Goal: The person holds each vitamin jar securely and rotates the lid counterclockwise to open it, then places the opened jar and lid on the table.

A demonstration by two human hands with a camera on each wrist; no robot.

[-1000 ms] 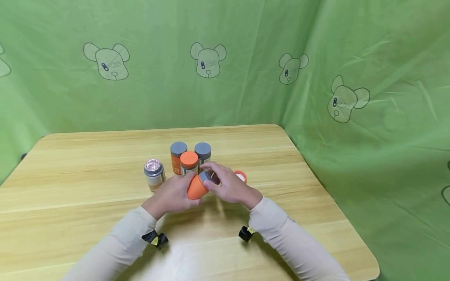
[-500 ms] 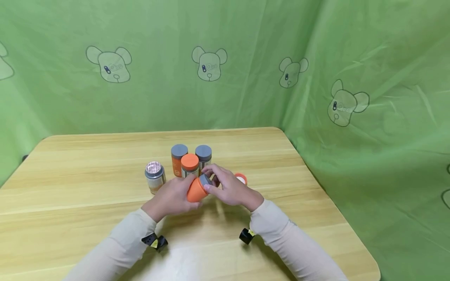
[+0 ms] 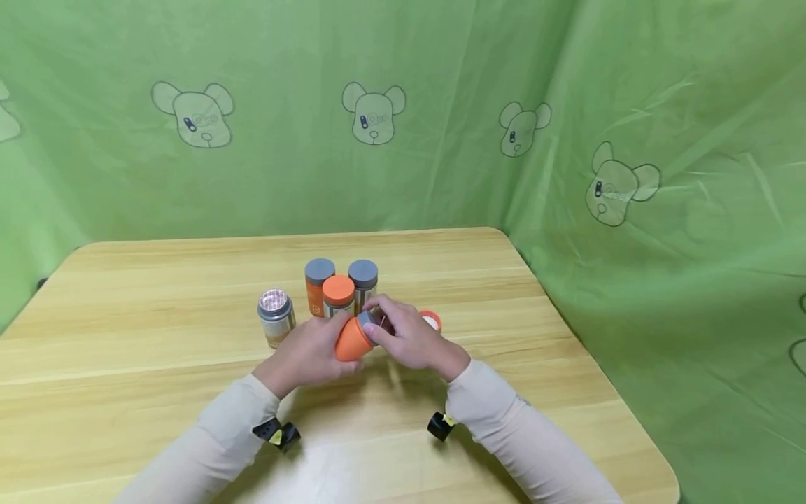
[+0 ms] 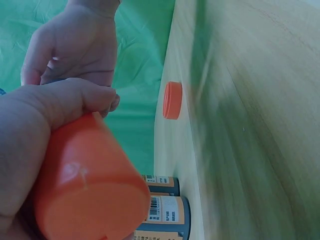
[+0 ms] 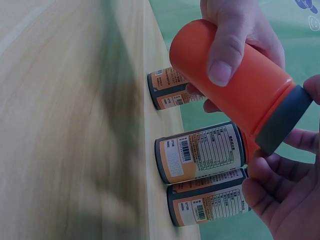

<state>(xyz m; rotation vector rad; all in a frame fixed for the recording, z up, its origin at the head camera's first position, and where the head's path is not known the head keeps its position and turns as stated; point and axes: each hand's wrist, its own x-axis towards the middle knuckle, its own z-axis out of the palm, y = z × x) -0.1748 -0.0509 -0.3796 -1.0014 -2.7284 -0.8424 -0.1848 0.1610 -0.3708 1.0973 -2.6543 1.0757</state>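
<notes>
My left hand (image 3: 310, 352) grips an orange jar (image 3: 352, 341) round its body, tilted above the table with its top toward the right. On that top sits a grey lid (image 5: 283, 120). The right hand (image 3: 412, 336) pinches the lid's rim, thumb on one side and fingertips on the other, as the right wrist view shows. In the left wrist view the jar's smooth orange base (image 4: 95, 212) faces the camera, and the lid is hidden.
Beyond the hands, two grey-lidded jars (image 3: 320, 269) (image 3: 363, 273) and an orange-lidded jar (image 3: 338, 290) stand close together. Left of them is a lidless jar (image 3: 276, 318) with a shiny silver top. An orange lid (image 4: 173, 100) lies on the wooden table (image 3: 157, 301) at the right.
The right fingers loosened and shifted on the grey lid half a second ago, and now close on it again. The left hand and the orange jar stay almost in place.
</notes>
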